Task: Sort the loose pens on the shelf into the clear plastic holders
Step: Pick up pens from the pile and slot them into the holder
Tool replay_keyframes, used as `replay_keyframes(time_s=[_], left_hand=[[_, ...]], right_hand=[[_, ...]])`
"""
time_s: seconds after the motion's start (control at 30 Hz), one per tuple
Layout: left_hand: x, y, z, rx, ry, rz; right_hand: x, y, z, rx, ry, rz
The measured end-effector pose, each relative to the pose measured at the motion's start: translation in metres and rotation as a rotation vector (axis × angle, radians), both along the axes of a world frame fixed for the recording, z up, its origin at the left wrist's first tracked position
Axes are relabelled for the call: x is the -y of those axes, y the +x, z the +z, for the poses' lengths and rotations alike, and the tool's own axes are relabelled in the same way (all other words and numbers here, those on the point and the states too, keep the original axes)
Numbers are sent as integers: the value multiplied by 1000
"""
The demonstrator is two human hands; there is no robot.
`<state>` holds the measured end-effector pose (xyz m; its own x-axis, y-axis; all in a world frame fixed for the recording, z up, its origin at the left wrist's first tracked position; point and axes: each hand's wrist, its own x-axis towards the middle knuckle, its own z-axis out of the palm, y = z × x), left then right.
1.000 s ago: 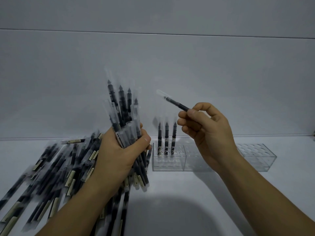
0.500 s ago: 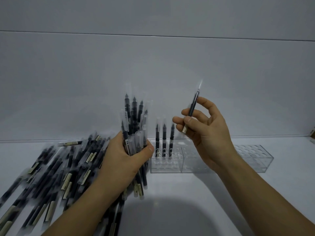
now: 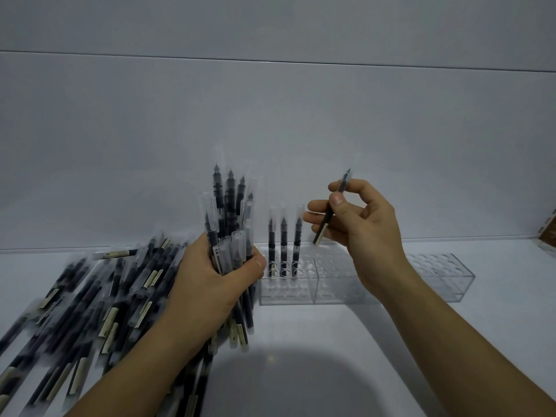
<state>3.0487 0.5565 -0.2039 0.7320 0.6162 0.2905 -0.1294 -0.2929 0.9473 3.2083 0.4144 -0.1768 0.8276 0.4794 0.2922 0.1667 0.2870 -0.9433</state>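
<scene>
The right hand (image 3: 358,233) pinches one pen (image 3: 330,210) between thumb and forefinger, tilted, its label end pointing down toward the holders (image 3: 361,284). The left hand (image 3: 216,281) is closed around a bundle (image 3: 230,224) of pens held roughly upright.

**Hazards**
- Misinsertion: the pen is tilted. If lowered at this angle, its end will likely catch a hole rim or land in the wrong hole. Bring it upright first.
- Collision: the three standing pens (image 3: 283,242) are just at 9 o'clock of the pen's lower end. A sideways approach could knock them askew.
- Holder shift: the holders look light. A hard push may slide them along the shelf (image 3: 301,341).
- Bundle slip: the bundle is thick and its pens stand at uneven heights. A looser grip could drop pens onto the holders or the pile (image 3: 90,296).
- Clear caps are hard to see against the grey wall, so cap ends may be misjudged.

**Count**
- Hands: 2.
- Holder sections: 3, end to end, running toward 3 o'clock; the middle one is partly hidden by the right arm.
- Pens seated: 3, in the back row of the leftmost section.
- Pens in right hand: 1.
- Pens in bundle: roughly ten or more; exact count cannot be told.
- Pens in pile, at 9 o'clock of the left hand: several dozen, blurred, uncountable.
</scene>
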Motion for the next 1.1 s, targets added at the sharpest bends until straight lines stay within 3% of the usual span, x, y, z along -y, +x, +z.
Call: replay_keyframes(time_s=[0.37, 0.67, 0.9, 1.1], left_hand=[[2, 0, 2, 5, -35, 0], [2, -1, 4, 6, -28, 8], [1, -3, 4, -6, -18, -1], [2, -2, 2, -17, -22, -2]], right_hand=[[-5, 3, -10, 53, -115, 19], [-5, 16, -20, 402, -427, 11], [0, 27, -19, 389, -501, 56], [1, 27, -20, 527, -636, 29]])
